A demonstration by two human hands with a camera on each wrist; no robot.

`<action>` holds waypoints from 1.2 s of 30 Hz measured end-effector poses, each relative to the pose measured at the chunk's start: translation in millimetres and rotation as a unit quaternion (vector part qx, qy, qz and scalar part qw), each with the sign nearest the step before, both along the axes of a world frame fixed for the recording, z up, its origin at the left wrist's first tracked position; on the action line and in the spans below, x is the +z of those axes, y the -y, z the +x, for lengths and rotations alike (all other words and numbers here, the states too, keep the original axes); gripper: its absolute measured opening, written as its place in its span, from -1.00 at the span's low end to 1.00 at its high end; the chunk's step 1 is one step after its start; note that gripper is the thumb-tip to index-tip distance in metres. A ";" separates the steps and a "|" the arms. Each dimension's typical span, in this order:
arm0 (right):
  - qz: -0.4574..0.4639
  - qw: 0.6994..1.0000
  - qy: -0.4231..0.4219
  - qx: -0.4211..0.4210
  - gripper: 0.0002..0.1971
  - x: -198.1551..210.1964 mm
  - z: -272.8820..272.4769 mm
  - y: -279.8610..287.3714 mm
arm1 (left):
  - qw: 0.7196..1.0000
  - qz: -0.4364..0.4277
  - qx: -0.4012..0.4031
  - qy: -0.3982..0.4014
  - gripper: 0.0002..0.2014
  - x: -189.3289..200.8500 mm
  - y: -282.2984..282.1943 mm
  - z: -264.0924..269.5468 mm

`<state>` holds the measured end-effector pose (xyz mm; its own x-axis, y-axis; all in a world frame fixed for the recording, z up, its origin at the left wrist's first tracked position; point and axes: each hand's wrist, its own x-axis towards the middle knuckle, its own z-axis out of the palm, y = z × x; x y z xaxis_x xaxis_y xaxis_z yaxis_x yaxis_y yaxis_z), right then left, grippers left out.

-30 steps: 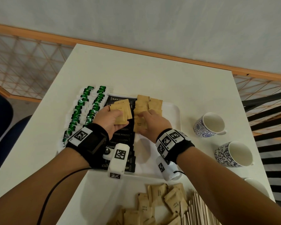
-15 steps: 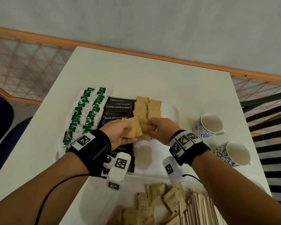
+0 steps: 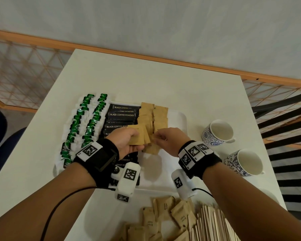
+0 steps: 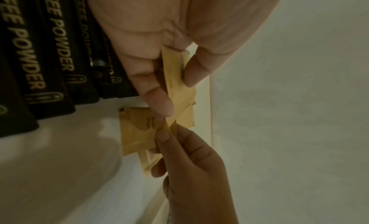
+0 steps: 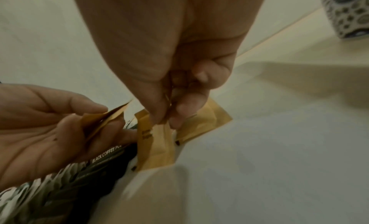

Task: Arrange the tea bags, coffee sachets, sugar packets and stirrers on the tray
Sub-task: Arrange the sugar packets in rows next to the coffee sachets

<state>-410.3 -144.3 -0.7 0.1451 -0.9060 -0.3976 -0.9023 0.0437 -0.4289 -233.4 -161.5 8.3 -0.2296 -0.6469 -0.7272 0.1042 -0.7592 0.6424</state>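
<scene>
- Green-labelled tea bags [image 3: 84, 126] lie in two overlapping columns at the left of the head view, running from the upper middle down toward the lower left, on the left side of the white tray [image 3: 178, 119].
- Black coffee sachets [image 3: 122, 114] sit just right of them in one stacked column, their long sides lying across the frame.
- My left hand [image 3: 124, 142] is curled round a small fan of brown sugar packets [image 3: 139, 136], thumb on top, held above the coffee column at frame centre.
- Two columns of laid sugar packets [image 3: 153, 117] run down the tray just right of the coffee; their lower end sits under my hands.
- My right hand [image 3: 170, 140] pinches one packet by its edge between thumb and fingertips, just right of the fan and almost touching it.
- I judge that this packet goes straight down onto the lower end of the columns; my right hand is the nearer one.
- Loose sugar packets [image 3: 163, 218] and wooden stirrers [image 3: 214, 225] wait at the bottom of the frame, off the tray.
- Two patterned cups [image 3: 217, 133] stand at the right.
</scene>
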 end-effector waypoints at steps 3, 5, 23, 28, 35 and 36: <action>-0.017 0.999 0.008 -0.050 -0.77 -3.9 6.6 8.4 | 1.000 -0.007 0.011 0.007 -0.74 -1.1 1.3 4.2; -0.019 0.998 0.014 -0.065 -0.75 -3.6 11.0 13.6 | 1.000 -0.017 0.019 0.012 -0.77 -0.7 2.2 8.5; -0.049 0.985 0.072 -0.148 -0.88 0.7 -14.6 2.6 | 1.000 0.000 -0.018 0.000 -0.87 5.7 -11.5 -0.4; -0.010 0.992 0.014 -0.124 -0.76 -3.4 -21.1 -8.3 | 1.000 0.001 -0.018 0.006 -0.81 4.8 -10.3 -2.0; -0.034 0.989 0.049 -0.139 -0.71 -18.9 -14.1 -1.4 | 1.000 0.001 -0.027 0.013 -0.79 1.7 -8.9 -2.3; -0.037 0.988 0.052 -0.139 -0.72 -19.2 -13.4 0.2 | 1.000 0.000 -0.028 0.013 -0.79 1.1 -8.9 -2.6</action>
<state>-423.7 -144.5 -19.9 -0.0767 -0.9428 -0.3246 -0.8111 0.2483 -0.5296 -236.0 -152.7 9.5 -0.2465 -0.6337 -0.7333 0.0453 -0.7633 0.6444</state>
